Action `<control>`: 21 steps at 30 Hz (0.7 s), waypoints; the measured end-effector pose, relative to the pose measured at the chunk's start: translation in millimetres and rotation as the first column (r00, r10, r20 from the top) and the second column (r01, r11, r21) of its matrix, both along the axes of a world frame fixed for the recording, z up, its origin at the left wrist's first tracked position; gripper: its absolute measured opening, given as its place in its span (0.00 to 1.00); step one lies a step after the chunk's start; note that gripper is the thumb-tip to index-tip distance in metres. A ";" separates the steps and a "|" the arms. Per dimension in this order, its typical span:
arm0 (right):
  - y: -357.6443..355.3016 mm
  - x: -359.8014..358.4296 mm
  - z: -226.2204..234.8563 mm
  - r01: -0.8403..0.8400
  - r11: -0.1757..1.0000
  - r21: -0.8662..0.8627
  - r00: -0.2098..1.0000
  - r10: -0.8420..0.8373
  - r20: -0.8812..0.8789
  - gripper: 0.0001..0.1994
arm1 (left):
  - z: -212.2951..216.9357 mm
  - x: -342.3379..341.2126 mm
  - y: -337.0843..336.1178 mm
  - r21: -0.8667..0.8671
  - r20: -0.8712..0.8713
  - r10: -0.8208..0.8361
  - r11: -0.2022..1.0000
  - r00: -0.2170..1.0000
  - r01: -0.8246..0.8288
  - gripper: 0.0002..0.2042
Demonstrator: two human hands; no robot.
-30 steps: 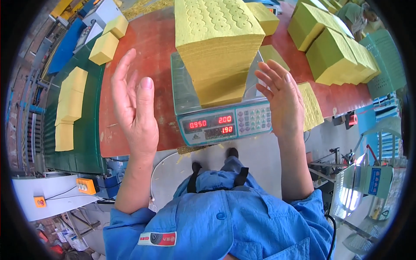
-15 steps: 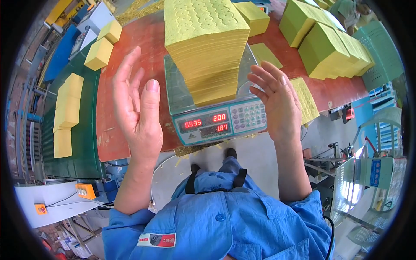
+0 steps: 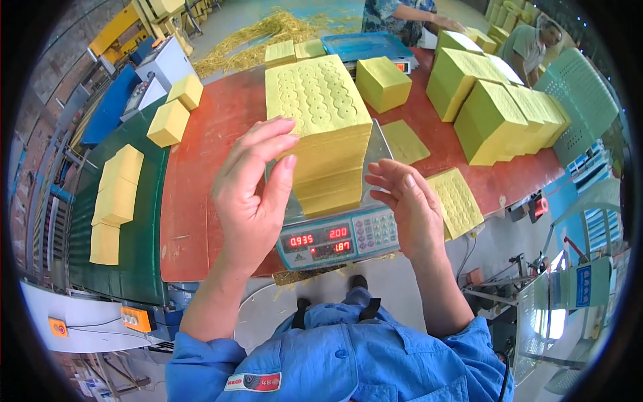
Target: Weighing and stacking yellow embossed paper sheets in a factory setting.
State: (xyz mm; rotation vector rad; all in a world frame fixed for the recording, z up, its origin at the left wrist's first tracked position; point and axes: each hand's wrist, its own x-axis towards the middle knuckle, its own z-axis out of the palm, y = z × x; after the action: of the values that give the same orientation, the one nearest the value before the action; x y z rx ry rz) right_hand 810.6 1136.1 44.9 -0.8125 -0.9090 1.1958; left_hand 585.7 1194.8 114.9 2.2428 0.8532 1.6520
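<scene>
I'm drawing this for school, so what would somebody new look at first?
Probably the tall yellow stack standing on the scale in the middle, with scalloped rows marked on its top. Next, the glowing red digits on the scale's front panel, below the stack in the picture. Then the left hand and right hand, raised empty near either side of the stack.

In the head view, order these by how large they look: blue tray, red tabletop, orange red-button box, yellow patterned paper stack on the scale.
1. Red tabletop
2. Yellow patterned paper stack on the scale
3. Blue tray
4. Orange red-button box
</scene>
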 end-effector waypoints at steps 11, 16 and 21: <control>10.9 0.3 -2.8 -0.103 0.995 -0.009 0.994 0.103 0.019 0.15 | 14.1 11.2 34.8 -0.009 -0.229 0.060 0.998 0.972 -0.064 0.11; 11.5 -1.7 -7.0 -0.121 0.992 -0.027 0.993 0.121 -0.001 0.13 | 14.1 9.8 37.2 -0.060 -0.250 0.035 0.997 0.968 -0.052 0.08; 13.9 -0.4 -9.1 -0.100 0.993 -0.065 0.995 0.102 0.020 0.11 | 13.8 13.4 45.0 0.084 -0.285 0.103 0.993 0.953 -0.082 0.08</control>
State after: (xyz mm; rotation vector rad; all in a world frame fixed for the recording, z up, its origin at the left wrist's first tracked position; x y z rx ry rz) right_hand 810.2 1150.0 35.8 -0.8416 -0.9440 1.3114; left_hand 599.1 1239.8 128.7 2.5746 0.9935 1.4316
